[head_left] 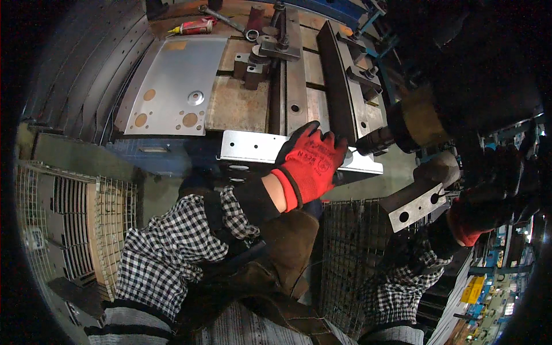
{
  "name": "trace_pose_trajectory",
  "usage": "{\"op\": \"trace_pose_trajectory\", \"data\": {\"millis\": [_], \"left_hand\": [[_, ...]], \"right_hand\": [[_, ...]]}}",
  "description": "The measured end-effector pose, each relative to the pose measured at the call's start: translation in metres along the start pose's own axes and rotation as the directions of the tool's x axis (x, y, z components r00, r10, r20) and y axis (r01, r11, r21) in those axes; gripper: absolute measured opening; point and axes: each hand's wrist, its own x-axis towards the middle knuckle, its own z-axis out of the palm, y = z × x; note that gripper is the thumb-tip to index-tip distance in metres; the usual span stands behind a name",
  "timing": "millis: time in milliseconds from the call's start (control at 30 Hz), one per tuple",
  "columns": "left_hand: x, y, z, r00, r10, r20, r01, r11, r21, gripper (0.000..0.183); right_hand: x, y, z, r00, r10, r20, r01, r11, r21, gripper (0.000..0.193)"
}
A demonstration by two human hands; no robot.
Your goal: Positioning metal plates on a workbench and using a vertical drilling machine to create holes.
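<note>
My left hand (310, 164), in a red work glove with dark fingertips, grips a long bent metal plate (247, 146) with small holes. The fingers curl over the plate's far edge at the front of the machine table. Just right of this hand, a drill chuck (376, 141) points its bit at the plate's right part; whether the tip touches cannot be made out. My right hand (474, 221), also in a red and black glove, is at the far right, its fingers lost in shadow. Beside it is a metal bar with holes (411, 210).
Steel rails (296, 109) and clamps (282, 49) cover the worktable. A flat sheet plate (178, 75) lies on its left, near a red bottle (192, 27) and a wrench (230, 22). Stacked sheets (86, 69) stand left. Wire baskets (118, 207) are below.
</note>
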Motion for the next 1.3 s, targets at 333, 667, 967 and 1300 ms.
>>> {"op": "trace_pose_trajectory", "data": {"millis": [333,667,967,1300], "left_hand": [[0.0,-0.002,0.003,0.999,0.028,-0.025,-0.029,0.999,-0.019,0.076],[0.006,0.002,-0.002,0.997,0.029,0.075,-0.03,0.999,0.015,0.075],[0.003,0.001,-0.004,0.994,0.009,0.111,-0.014,0.999,0.04,0.079],[0.005,0.004,-0.002,0.996,0.049,0.07,-0.051,0.999,0.017,0.076]], "right_hand": [[-0.002,0.002,-0.002,0.999,-0.047,0.009,0.047,0.998,-0.043,0.073],[-0.005,0.003,-0.007,0.994,-0.108,0.012,0.108,0.987,-0.117,0.066],[-0.096,0.064,-0.035,0.949,0.208,0.238,-0.106,0.918,-0.381,0.06],[-0.254,0.216,-0.074,0.827,0.523,0.206,-0.398,0.804,-0.441,0.055]]}}
